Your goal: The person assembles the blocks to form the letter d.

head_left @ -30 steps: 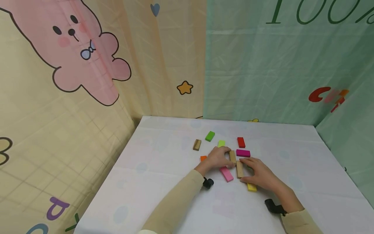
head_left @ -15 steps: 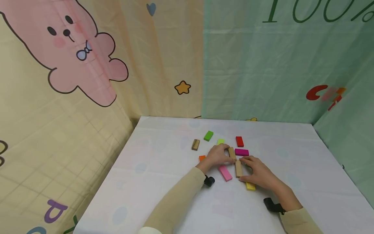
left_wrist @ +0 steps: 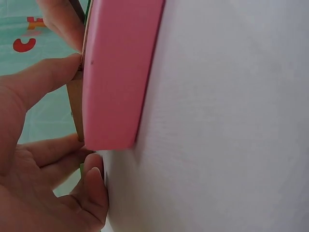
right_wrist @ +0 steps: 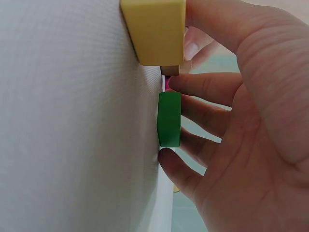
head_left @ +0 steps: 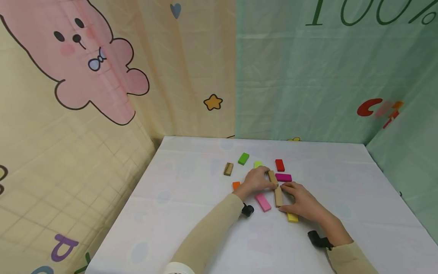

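Note:
Near the table's middle, my left hand (head_left: pixel 256 179) holds a plain wooden block (head_left: pixel 272 177) by its ends, thumb at the near end. Just in front of it lies a second wooden block (head_left: pixel 278 197), which my right hand (head_left: pixel 302 201) spans lengthwise between thumb and fingers. The two blocks stand roughly end to end, the far one slightly angled. A pink block (left_wrist: pixel 120 72) fills the foreground of the left wrist view. In the right wrist view a yellow block (right_wrist: pixel 159 34) and a green block (right_wrist: pixel 169 120) are close to the right hand; in the head view that hand mostly hides the green one.
A magenta block (head_left: pixel 283 177) lies just right of the far wooden block. Beyond are red (head_left: pixel 280 165), lime (head_left: pixel 258 164) and green (head_left: pixel 243 158) blocks. A brown wooden block (head_left: pixel 228 169) and a partly covered orange block (head_left: pixel 236 185) lie left, on the white table (head_left: pixel 191 163).
My left hand has slid slightly away from me with the far wooden block, which now tilts more and meets the near block's end. The right hand keeps its grip almost unmoved.

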Demonstrator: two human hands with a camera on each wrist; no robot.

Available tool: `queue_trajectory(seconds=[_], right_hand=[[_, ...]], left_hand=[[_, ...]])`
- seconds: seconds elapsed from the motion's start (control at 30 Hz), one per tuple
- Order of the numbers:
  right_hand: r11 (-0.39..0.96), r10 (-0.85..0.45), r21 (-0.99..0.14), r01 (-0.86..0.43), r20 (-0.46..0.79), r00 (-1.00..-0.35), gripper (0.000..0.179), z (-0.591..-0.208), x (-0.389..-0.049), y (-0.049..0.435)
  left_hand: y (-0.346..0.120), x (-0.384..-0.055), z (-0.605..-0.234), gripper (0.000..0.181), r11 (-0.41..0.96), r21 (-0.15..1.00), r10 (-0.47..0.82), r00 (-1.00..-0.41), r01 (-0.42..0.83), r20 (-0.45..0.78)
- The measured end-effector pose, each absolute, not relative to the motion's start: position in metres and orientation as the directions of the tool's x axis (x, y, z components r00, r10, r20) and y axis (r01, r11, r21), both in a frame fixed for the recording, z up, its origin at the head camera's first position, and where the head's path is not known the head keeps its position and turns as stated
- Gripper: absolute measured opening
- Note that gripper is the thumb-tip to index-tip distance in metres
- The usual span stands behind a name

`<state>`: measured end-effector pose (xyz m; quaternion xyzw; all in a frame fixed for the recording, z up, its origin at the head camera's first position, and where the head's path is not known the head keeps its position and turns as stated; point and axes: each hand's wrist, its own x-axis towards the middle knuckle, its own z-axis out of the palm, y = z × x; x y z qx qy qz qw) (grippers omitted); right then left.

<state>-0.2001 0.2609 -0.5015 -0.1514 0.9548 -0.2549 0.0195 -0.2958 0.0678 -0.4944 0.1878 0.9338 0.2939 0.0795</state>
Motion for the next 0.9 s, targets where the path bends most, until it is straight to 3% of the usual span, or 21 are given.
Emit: queue_trajectory(seconds=[0.5,0.9], right_hand=[[0.827,-0.291,-0.491,-0.273,0.041,-0.956,0.082,-0.5024,-0.2019,0.2593],[0.832,-0.292,-0.479,-0.278,0.047,-0.955,0.082,-0.5056,-0.2041,0.2611]], left_hand=[[0.0734,-0.2942,-0.4925,0.07,0.733,0.592,0.451,-0.891,0.335,-0.054],[0.0692,-0.2956,-0.4954,0.056,0.706,0.608,0.485,-0.874,0.363,-0.042]])
